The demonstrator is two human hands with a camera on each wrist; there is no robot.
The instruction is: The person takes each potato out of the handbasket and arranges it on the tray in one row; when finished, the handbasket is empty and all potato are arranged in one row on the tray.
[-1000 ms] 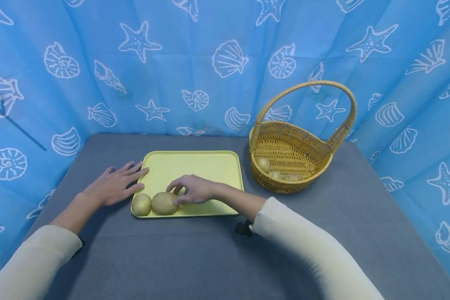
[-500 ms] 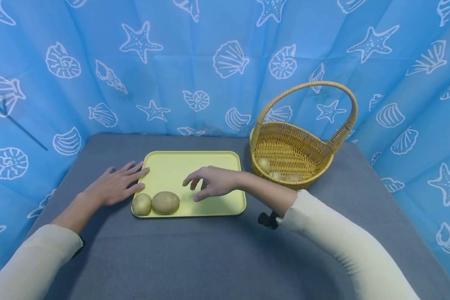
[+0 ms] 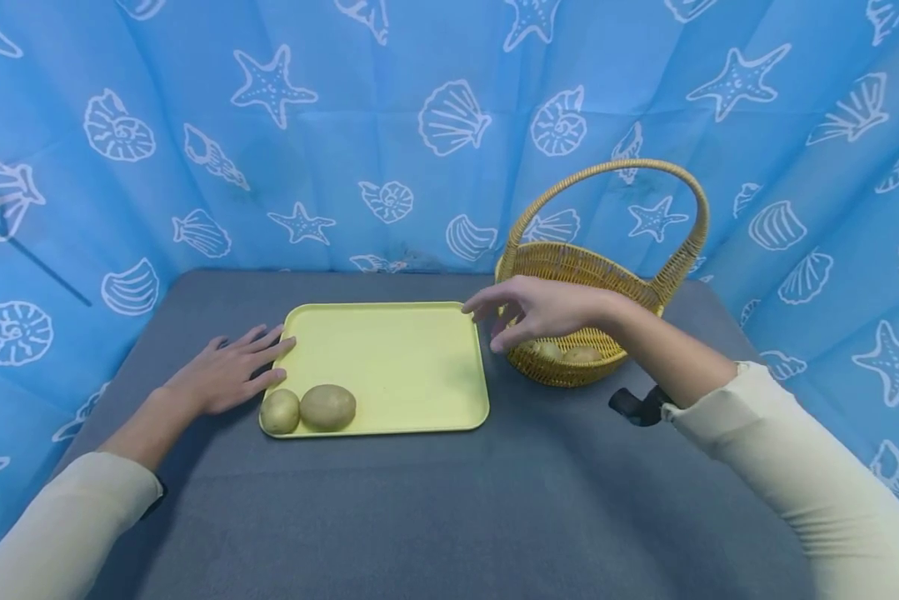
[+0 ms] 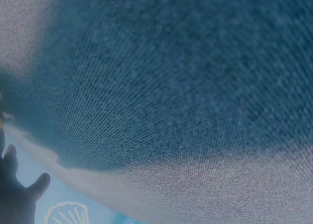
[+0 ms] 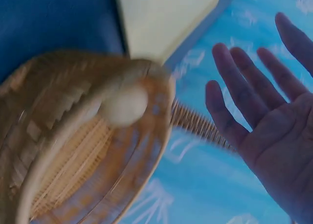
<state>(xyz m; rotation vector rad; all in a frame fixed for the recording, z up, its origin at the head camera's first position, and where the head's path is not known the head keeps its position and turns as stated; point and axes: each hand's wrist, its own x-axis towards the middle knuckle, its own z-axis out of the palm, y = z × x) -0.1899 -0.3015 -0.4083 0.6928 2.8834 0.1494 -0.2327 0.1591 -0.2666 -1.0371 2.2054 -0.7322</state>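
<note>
Two potatoes lie side by side in the near left corner of a yellow tray (image 3: pixel 404 358): a rounder potato (image 3: pixel 280 412) in the corner and a longer potato (image 3: pixel 328 407) to its right. My left hand (image 3: pixel 224 371) rests at the tray's left edge, its spread fingertips over the rim. Above the near left side of a wicker basket (image 3: pixel 561 379) hovers my right hand (image 3: pixel 542 310), holding nothing, fingers loosely bent. In the right wrist view the right hand (image 5: pixel 279 121) has its palm bare. A potato (image 5: pixel 124 105) shows inside the basket there; another potato (image 3: pixel 582 354) lies near its front wall.
The basket's tall arched handle (image 3: pixel 610 165) rises over its opening. A grey cloth covers the table (image 3: pixel 419 517). Behind it hangs a blue curtain (image 3: pixel 307 167) printed with white shells and starfish.
My right hand has let go of the longer potato in the tray and moved right, over to the basket. My left hand and both tray potatoes have stayed in place.
</note>
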